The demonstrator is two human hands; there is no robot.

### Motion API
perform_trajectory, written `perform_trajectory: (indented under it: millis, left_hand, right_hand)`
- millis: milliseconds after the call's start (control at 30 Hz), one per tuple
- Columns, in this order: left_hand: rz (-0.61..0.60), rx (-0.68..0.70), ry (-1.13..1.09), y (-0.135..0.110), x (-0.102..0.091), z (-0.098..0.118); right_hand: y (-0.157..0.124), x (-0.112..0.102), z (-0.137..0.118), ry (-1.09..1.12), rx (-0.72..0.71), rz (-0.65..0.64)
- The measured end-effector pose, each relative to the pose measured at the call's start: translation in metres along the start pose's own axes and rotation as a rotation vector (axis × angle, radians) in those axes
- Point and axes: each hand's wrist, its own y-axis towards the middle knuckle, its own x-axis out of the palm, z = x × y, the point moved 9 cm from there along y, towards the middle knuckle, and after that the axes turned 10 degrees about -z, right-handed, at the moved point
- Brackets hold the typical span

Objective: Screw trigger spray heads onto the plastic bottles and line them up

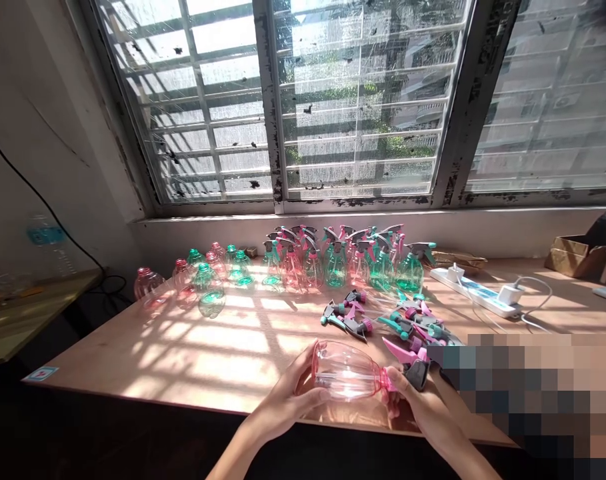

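A clear pink spray bottle point(347, 371) lies sideways between my hands, over the table's front edge. My left hand point(295, 387) is wrapped around its base end. At the neck, the fingers of my right hand point(405, 393) close on the pink collar of a trigger spray head point(413, 363), which sits at the bottle's mouth; its lever is pink and its body dark grey. Whether the collar is fully threaded cannot be seen. Just beyond my hands lies a pile of loose trigger spray heads point(403, 323) in grey, pink and teal.
Several bottles with spray heads point(335, 267) stand in rows below the window. Open pink and green bottles point(210, 287) stand at the back left. A white power strip point(475, 293) with plugged-in chargers lies right, near a cardboard box point(575, 255). The wooden table point(203, 363) has its edge before me.
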Motion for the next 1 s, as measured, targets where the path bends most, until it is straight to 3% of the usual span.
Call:
perform_trajectory:
  millis: [167, 433, 1000]
  left_hand:
    - [-0.013, 0.025, 0.049, -0.001, 0.001, 0.002]
    - [0.039, 0.010, -0.042, 0.002, -0.001, 0.004]
    - [-0.024, 0.027, -0.046, -0.001, 0.001, 0.002]
  right_hand:
    - [-0.001, -0.001, 0.010, 0.028, 0.110, -0.014]
    - [0.001, 0.003, 0.003, 0.117, 0.028, -0.029]
    - [0.000, 0.007, 0.009, 0.162, 0.025, -0.073]
